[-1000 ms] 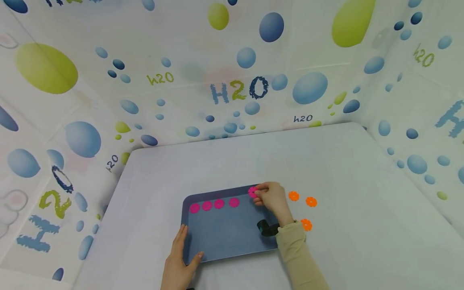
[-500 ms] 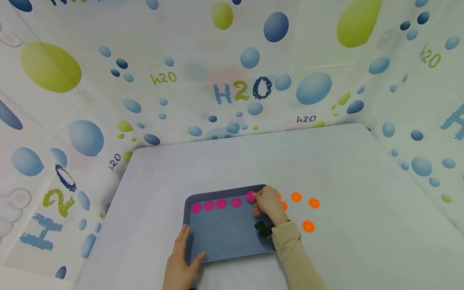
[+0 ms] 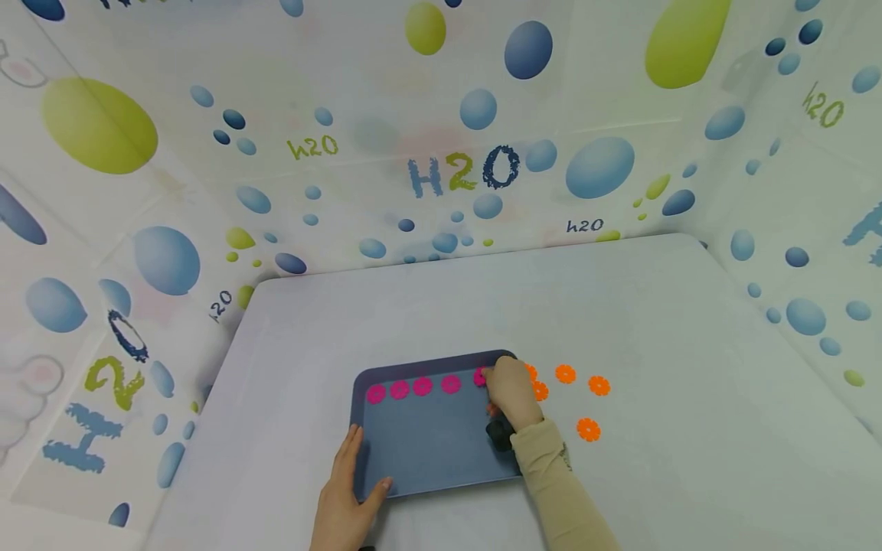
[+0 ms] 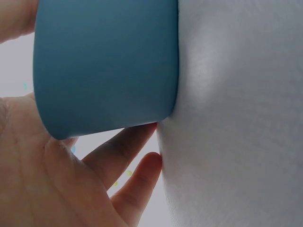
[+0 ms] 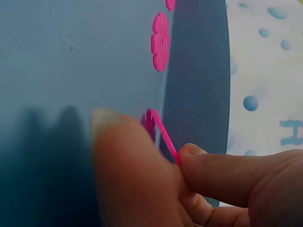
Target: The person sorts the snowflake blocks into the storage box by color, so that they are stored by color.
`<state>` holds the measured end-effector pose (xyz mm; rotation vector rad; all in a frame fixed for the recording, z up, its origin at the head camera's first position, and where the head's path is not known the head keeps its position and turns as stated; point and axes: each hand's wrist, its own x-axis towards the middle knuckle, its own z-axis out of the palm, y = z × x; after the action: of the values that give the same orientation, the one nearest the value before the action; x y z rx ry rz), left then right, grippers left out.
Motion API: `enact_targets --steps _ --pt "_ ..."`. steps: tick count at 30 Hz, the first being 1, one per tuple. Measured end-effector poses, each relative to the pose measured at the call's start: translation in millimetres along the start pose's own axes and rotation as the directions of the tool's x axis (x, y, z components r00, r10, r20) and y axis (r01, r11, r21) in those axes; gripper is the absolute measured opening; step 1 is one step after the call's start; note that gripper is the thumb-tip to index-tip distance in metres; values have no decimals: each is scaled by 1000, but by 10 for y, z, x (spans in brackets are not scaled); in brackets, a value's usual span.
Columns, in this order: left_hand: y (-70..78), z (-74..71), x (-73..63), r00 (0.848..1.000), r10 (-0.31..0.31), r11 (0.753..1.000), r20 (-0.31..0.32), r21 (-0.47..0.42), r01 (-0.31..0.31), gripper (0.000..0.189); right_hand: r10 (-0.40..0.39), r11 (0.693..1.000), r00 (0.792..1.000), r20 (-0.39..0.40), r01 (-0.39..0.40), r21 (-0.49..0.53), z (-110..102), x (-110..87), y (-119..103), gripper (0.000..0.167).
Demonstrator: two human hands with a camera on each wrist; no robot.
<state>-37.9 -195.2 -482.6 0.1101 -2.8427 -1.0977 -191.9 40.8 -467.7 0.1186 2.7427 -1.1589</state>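
Observation:
The blue-grey tray point(image 3: 427, 451) lies on the white table. My left hand point(image 3: 343, 493) rests at its near-left corner, fingers straight along the left wall and thumb at the near edge. In the left wrist view the tray's outer corner point(image 4: 109, 66) stands against the palm. At the far-right corner my right hand point(image 3: 513, 392) pinches a pink flower-shaped disc point(image 5: 165, 137) between thumb and finger. The disc is tilted, its lower edge at the tray floor. Several pink discs point(image 3: 423, 386) lie in a row along the far wall, left of it.
Several orange flower-shaped discs point(image 3: 589, 429) lie on the table point(image 3: 689, 413) right of the tray, some partly behind the right hand. A black wrist camera point(image 3: 499, 434) hangs over the tray's right part. A patterned curtain point(image 3: 372, 115) rises behind the table.
My right hand has brought the pink disc from above the far wall down into the tray's far-right corner. The left hand stays at the near-left corner. The head view shifted slightly.

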Motion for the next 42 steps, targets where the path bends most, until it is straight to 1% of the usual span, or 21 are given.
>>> enact_targets --steps 4,7,10,12,14,15,17,19,21,25,29,31,34,38,42 --pt "8 9 3 1000 -2 1000 -1 -4 2 81 -18 999 999 -28 17 -36 -11 -6 13 37" --pt "10 14 6 1000 -1 1000 1 -5 1 81 -19 1000 999 -31 18 -22 -26 -11 24 36" --pt "8 16 6 1000 3 1000 5 -9 -2 81 -20 999 1000 -3 20 43 -42 -11 42 37" --pt "1 16 5 1000 7 1000 4 -8 -7 81 -9 994 1000 29 6 113 -57 -8 55 36" --pt "-5 16 4 1000 15 1000 0 -6 -15 81 -1 977 998 66 -13 213 -76 -5 63 32" --pt "-8 16 3 1000 20 1000 -4 -5 -20 81 3 964 997 80 -25 265 -87 -4 65 29" --pt "-12 15 3 1000 26 1000 -8 -3 -26 81 1 927 996 94 -36 373 -118 0 68 22" --pt "-13 14 3 1000 30 1000 -10 -2 -30 81 -27 892 996 83 -13 453 -154 4 78 19" --pt "-15 14 3 999 33 999 -14 2 -33 81 -62 869 997 53 28 494 -201 8 96 20" --pt "-22 14 5 999 46 999 -28 13 -46 80 -127 855 992 -24 122 504 -318 9 159 25" --pt "-34 18 7 998 58 998 -38 20 -57 80 -164 839 985 -55 169 517 -453 -13 250 31" --pt "-37 20 7 998 58 998 -38 19 -58 80 -176 836 982 -68 185 516 -514 -29 307 32" --pt "-33 23 5 998 52 999 -34 16 -52 80 -167 833 983 -82 185 522 -581 -50 410 32" --pt "-15 26 -2 999 36 999 -20 10 -36 81 -127 834 988 -93 157 528 -622 -60 585 33" --pt "0 27 -5 999 34 999 -18 6 -34 81 -119 854 991 -69 137 502 -643 -83 735 35"
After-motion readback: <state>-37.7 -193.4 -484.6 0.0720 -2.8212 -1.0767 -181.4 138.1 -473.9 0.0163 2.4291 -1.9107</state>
